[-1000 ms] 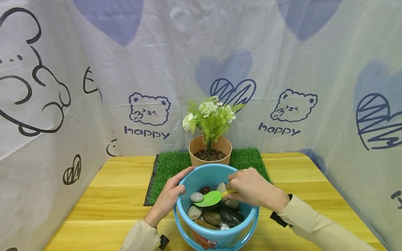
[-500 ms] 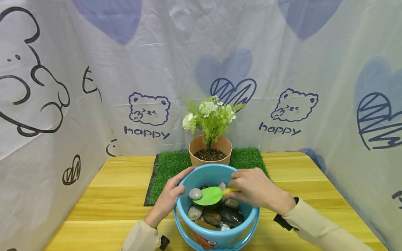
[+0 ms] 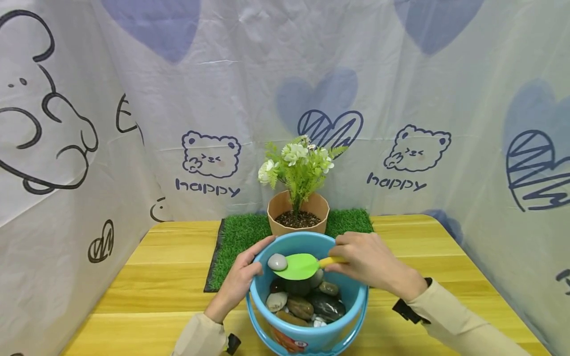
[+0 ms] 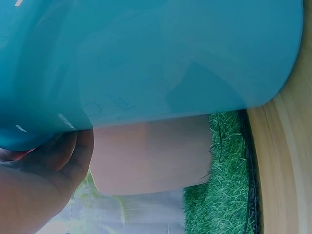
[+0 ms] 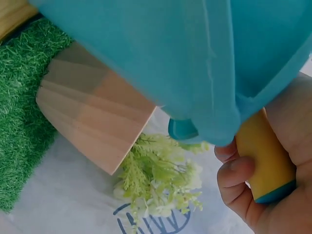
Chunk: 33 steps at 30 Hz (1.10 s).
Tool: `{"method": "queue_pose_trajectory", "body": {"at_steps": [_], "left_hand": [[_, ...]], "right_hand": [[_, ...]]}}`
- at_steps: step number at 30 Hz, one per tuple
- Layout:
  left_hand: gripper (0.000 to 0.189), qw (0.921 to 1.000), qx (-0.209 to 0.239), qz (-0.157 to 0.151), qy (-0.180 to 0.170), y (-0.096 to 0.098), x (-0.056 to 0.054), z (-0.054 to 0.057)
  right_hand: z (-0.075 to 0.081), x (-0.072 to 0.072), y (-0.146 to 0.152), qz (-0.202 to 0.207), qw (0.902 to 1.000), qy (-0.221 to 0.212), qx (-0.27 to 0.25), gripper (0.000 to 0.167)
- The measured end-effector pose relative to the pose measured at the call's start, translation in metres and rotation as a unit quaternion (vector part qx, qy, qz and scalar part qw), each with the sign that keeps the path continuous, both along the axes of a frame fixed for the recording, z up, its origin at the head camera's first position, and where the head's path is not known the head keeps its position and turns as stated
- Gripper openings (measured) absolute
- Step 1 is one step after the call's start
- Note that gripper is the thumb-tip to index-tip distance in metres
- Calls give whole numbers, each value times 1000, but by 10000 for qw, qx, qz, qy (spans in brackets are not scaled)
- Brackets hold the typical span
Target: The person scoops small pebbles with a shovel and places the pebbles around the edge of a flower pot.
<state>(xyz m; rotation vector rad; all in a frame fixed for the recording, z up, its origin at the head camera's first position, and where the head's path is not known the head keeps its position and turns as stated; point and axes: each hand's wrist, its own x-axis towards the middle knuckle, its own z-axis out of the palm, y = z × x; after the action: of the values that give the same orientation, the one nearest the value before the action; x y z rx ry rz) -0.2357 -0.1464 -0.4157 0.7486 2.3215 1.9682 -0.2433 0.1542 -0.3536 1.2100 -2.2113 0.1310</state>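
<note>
My right hand (image 3: 362,259) grips the yellow handle (image 5: 265,158) of a small toy shovel with a green blade (image 3: 300,267). The blade hovers inside a blue bucket (image 3: 307,335), above the stones in it. A smooth grey stone (image 3: 277,262) is at the blade's left tip, by the bucket's inner left wall; whether it rests wholly on the blade I cannot tell. Brown, black and pale stones (image 3: 300,307) lie at the bottom. My left hand (image 3: 240,274) holds the bucket's left rim, thumb inside and fingers outside; the left wrist view shows those fingers (image 4: 80,151) against the outer wall.
Just behind the bucket stands a tan flowerpot (image 3: 278,228) with a white-flowered green plant (image 3: 298,165). It sits on an artificial grass mat (image 3: 240,237) on the wooden table (image 3: 147,282). The bucket's handle (image 3: 262,331) hangs down in front. A printed cloth (image 3: 267,74) encloses the back and sides.
My right hand has raised the shovel inside the bucket, and the grey stone has come up with the blade's tip. My left hand stays on the rim.
</note>
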Motion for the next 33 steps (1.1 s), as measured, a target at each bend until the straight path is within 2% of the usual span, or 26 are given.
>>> {"method": "queue_pose_trajectory", "body": {"at_steps": [4,9,12,19,33], "left_hand": [[73,10000,9,-8,75,0,0,0],[73,9999,87,-77,85,1,0,0],[74,9999,118,-93,18,1,0,0],[75,9999,121,-38,-87,2,0,0],[75,9994,201,41,-277,5,1,1]], "right_hand": [[1,-2,3,-53,10000,-25,-66,23],[-1,-5,6,-33,9999,-105,-70,28],[-1,-5,7,-43,9998,-153,-74,29],[-2,-4,11,-137,9996,-226,-72,16],[4,0,23,-228,9993,-195,-240,20]]}}
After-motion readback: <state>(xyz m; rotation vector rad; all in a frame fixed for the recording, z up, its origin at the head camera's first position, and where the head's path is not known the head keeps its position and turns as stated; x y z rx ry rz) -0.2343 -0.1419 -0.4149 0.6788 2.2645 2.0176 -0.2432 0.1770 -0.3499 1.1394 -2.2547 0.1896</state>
